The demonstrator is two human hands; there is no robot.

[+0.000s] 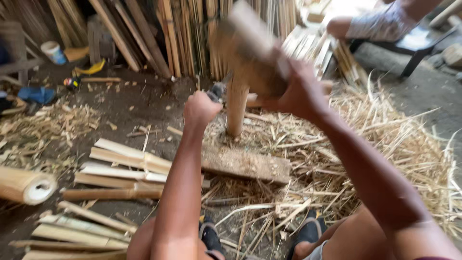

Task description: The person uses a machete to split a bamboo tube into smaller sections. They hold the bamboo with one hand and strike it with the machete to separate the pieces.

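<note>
An upright bamboo piece (pixel 237 108) stands on a flat wooden board (pixel 245 163) on the ground. My left hand (pixel 199 108) is closed around a dark handle, likely a blade, held against the top of the bamboo. My right hand (pixel 301 91) grips a blurred wooden block or mallet (pixel 250 45) raised above the bamboo. Both my arms reach forward from the bottom of the view.
Split bamboo slats (pixel 120 163) lie at left, with a bamboo tube section (pixel 26 185). Shavings (pixel 385 144) cover the ground at right. Bamboo poles (pixel 183 33) lean against the back. Another person sits on a dark chair (pixel 414 43) at upper right. My sandalled feet (pixel 308 233) are below.
</note>
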